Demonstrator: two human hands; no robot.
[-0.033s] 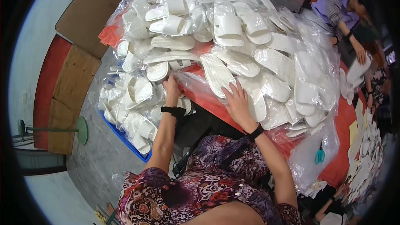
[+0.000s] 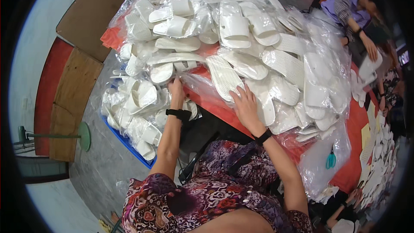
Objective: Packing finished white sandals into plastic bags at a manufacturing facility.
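White slippers in clear plastic bags lie heaped on a table with a red cover (image 2: 222, 114). At the table's near left edge, my left hand (image 2: 176, 92) is closed on the edge of a clear plastic bag (image 2: 189, 80), right below a white slipper (image 2: 162, 73); its fingertips are partly hidden. My right hand (image 2: 246, 105) rests open, fingers spread, against the heap. Its fingertips touch the lower end of a bagged slipper (image 2: 225, 79) with a textured sole. Both wrists wear dark bands.
Left of my left arm, a blue crate (image 2: 129, 146) is piled with bagged slippers. Teal-handled scissors (image 2: 330, 160) lie on clear plastic at the right. A person in purple (image 2: 345, 6) handles a white slipper at the far right. A green round-based stand (image 2: 85, 136) is on the floor.
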